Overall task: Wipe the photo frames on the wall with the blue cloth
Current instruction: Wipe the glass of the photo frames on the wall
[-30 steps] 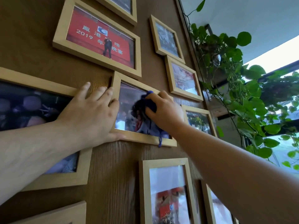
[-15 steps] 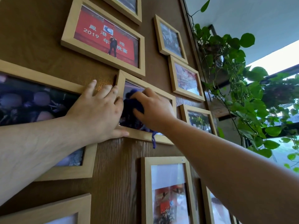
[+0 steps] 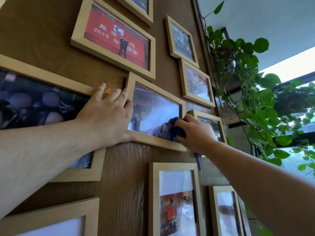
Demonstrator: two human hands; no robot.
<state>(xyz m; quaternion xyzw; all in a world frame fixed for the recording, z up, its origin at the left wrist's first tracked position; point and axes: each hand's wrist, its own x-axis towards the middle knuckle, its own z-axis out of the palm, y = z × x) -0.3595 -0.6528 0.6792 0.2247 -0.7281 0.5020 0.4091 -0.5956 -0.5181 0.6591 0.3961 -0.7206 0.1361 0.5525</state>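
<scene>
Cloth (image 3: 177, 129) on middle frame's (image 3: 158, 143) lower right corner.

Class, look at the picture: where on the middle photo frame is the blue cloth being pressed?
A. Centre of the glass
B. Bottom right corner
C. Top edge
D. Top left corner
B: the right hand bunches the blue cloth against the bottom right corner of the middle frame.

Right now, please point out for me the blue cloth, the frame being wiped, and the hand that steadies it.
blue cloth (image 3: 177, 129): head view, bunched part beside the fingers.
frame being wiped (image 3: 158, 141): head view, bottom wooden rail.
left hand (image 3: 109, 116): head view, back of hand.
</scene>
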